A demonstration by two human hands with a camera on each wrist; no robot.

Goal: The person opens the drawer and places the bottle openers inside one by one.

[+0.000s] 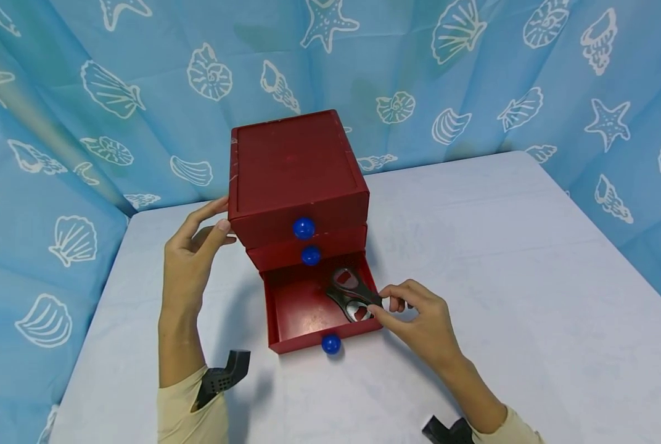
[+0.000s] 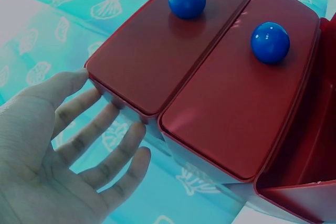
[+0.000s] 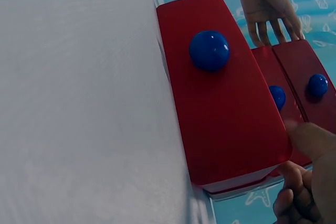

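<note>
A small red drawer cabinet [image 1: 297,166] stands on the table with its bottom drawer [image 1: 299,305] pulled out. Two black bottle openers [image 1: 343,277] with metal-edged openings lie across each other at the drawer's right side. My right hand [image 1: 422,317] reaches over the drawer's right wall, thumb and forefinger pinching the end of the upper opener. In the right wrist view the drawer front hides what the right hand [image 3: 320,166] pinches. My left hand [image 1: 192,253] touches the cabinet's left side near the top front corner. The left wrist view shows its fingers [image 2: 86,140] spread and extended.
Blue round knobs mark the top drawer [image 1: 264,228] and middle drawer [image 1: 264,257], both pushed in. Another blue knob [image 1: 331,345] sits on the pulled-out drawer's front. White cloth [image 1: 502,277] covers the table, and a blue shell-print curtain [image 1: 397,55] hangs close behind the cabinet.
</note>
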